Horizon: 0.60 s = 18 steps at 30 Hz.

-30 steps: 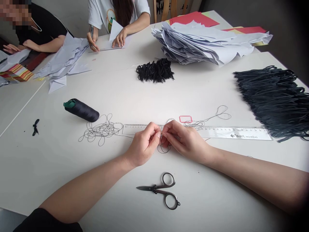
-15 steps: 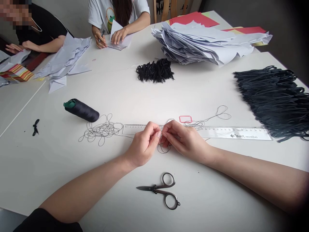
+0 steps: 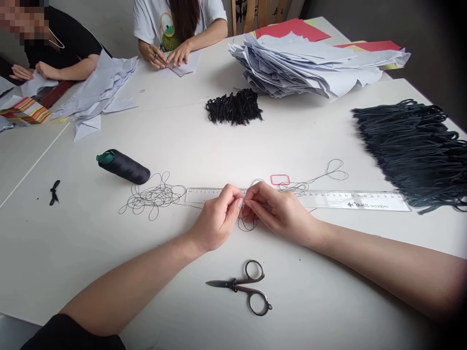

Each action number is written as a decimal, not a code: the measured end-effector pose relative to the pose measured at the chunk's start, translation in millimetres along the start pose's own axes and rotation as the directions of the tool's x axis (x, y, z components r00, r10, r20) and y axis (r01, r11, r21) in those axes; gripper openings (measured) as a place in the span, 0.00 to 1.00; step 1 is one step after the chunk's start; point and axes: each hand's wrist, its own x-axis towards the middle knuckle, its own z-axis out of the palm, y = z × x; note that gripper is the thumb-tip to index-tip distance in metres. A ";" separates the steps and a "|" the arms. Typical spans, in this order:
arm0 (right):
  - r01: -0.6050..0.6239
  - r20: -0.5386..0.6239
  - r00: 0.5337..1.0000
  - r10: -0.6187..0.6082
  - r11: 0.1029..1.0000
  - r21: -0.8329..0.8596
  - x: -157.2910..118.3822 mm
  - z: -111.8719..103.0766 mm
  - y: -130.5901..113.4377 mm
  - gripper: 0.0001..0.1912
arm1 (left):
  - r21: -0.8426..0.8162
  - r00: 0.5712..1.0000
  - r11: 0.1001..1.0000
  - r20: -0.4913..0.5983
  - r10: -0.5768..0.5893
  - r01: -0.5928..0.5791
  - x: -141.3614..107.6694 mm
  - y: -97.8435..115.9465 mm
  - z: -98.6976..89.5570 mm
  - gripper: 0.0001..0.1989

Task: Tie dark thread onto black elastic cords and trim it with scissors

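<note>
My left hand [image 3: 218,218] and my right hand [image 3: 280,211] meet fingertip to fingertip over a clear ruler [image 3: 365,200]. Each is pinched closed on what looks like thin black thread, mostly hidden by the fingers. Small thread loops [image 3: 248,223] hang just below the fingertips. A tangle of thread [image 3: 155,194] lies left of the hands, beside a dark thread spool [image 3: 126,166]. More thread [image 3: 297,187] curls behind my right hand, near a red rectangular outline [image 3: 279,180]. Scissors [image 3: 237,284] lie with handles to the right, nearer to me than the hands.
Black tassels [image 3: 235,107] lie beyond the hands; a larger row of black cords [image 3: 412,150] is at right. Paper stacks [image 3: 302,65] stand at the back. Two people work across the table, one with a pen over folded paper [image 3: 188,65]. A black knot [image 3: 54,192] lies left.
My hands hold almost the same pose. Across the table, one person's pen hand has moved right towards the paper, whose raised flap is now down. The other person's hands have shifted slightly, with paper lifted.
</note>
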 end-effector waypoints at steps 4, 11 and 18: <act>0.004 -0.001 1.000 -0.004 1.000 0.004 0.1 0.5 -1.1 0.05 | 0.009 1.000 1.000 -0.006 -0.004 0.004 -0.5 0.7 -0.6 0.06; -0.010 0.002 1.000 0.010 1.000 0.021 -0.3 1.0 1.5 0.04 | -0.008 0.998 0.998 -0.004 -0.055 0.055 0.2 0.3 -0.9 0.06; 0.103 -0.064 0.992 -0.104 0.994 -0.025 -12.0 -1.2 -25.5 0.01 | -0.070 0.995 0.992 -0.001 -0.105 0.104 0.8 3.5 -3.5 0.07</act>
